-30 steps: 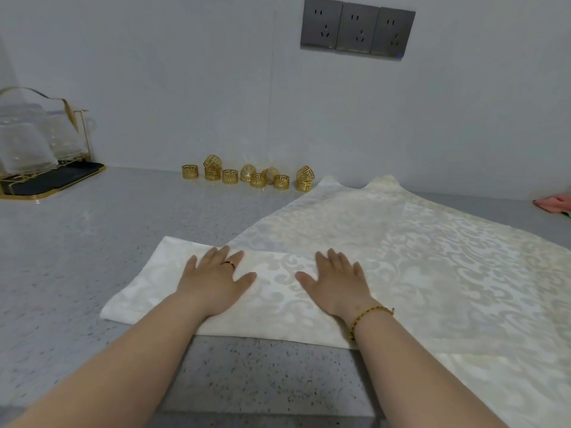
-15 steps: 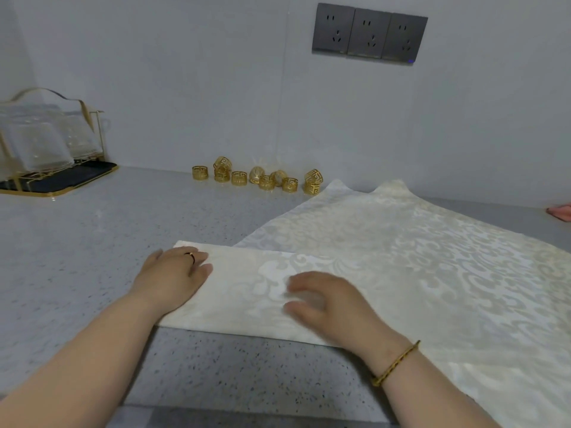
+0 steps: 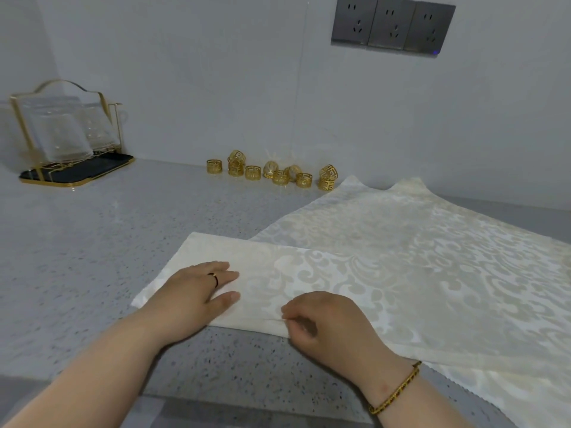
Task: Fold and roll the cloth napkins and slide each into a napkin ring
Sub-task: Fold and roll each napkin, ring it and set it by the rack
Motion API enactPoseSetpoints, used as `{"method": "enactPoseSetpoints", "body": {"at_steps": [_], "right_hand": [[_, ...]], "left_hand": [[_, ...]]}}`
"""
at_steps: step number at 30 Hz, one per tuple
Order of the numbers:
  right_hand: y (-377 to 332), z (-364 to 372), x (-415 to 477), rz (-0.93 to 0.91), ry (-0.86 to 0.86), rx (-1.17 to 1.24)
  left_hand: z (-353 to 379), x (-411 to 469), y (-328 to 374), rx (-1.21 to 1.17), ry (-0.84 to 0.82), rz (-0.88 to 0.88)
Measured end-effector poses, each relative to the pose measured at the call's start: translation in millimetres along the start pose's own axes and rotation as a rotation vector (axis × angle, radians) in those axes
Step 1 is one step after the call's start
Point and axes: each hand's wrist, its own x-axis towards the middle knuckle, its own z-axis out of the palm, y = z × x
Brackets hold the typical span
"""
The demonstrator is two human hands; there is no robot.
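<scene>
A cream damask napkin [image 3: 296, 273] lies folded into a long band on the grey counter, on top of more spread cream cloth [image 3: 432, 242]. My left hand [image 3: 197, 291] presses flat on the band's left end, fingers straight. My right hand [image 3: 321, 322] pinches the band's near edge just right of the left hand, fingers curled. Several gold napkin rings [image 3: 272, 173] stand in a loose row against the back wall, well beyond both hands.
A gold-framed rack with clear glasses [image 3: 65, 140] sits on a black tray [image 3: 77, 173] at the back left. Grey wall sockets [image 3: 392, 26] are above. The speckled counter's [image 3: 77, 242] front edge runs just under my forearms.
Both hands lay flat on the napkin a second ago. My left hand slid toward the left end, and my right hand curled and drew back to pinch the near edge.
</scene>
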Motion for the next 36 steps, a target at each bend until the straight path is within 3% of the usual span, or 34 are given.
{"method": "enactPoseSetpoints", "body": {"at_steps": [4, 6, 9, 12, 18, 20, 23, 25, 30, 32, 36], "right_hand": [[1, 4, -2, -0.011, -0.007, -0.027], [2, 6, -3, -0.039, -0.005, -0.044], [3, 7, -5, -0.074, 0.007, -0.053], [4, 7, -5, -0.114, 0.027, -0.085], [5, 8, -5, -0.157, 0.048, -0.127], [5, 8, -4, -0.167, 0.052, -0.134], [5, 7, -3, -0.185, 0.066, -0.106], [4, 7, -5, -0.193, 0.058, -0.073], [0, 6, -2, -0.199, 0.044, -0.048], [-3, 7, 1, -0.2, 0.045, -0.026], [-19, 12, 11, -0.202, 0.007, -0.008]], "left_hand": [[-3, 5, -1, -0.116, 0.086, -0.087], [-11, 15, -11, -0.042, 0.134, -0.202], [-27, 36, -28, 0.079, 0.063, -0.444], [-34, 55, -36, 0.174, -0.01, -0.505], [-46, 78, -27, -0.075, -0.042, -0.537], [-43, 75, -22, -0.195, 0.022, -0.512], [-44, 66, -22, -0.513, 0.151, -0.526], [-54, 51, -23, -0.742, 0.124, -0.533], [-69, 2, -41, -0.592, -0.125, -0.501], [-66, -16, -46, -0.69, -0.203, -0.538], [-76, -40, -53, -0.817, -0.099, -0.57]]}}
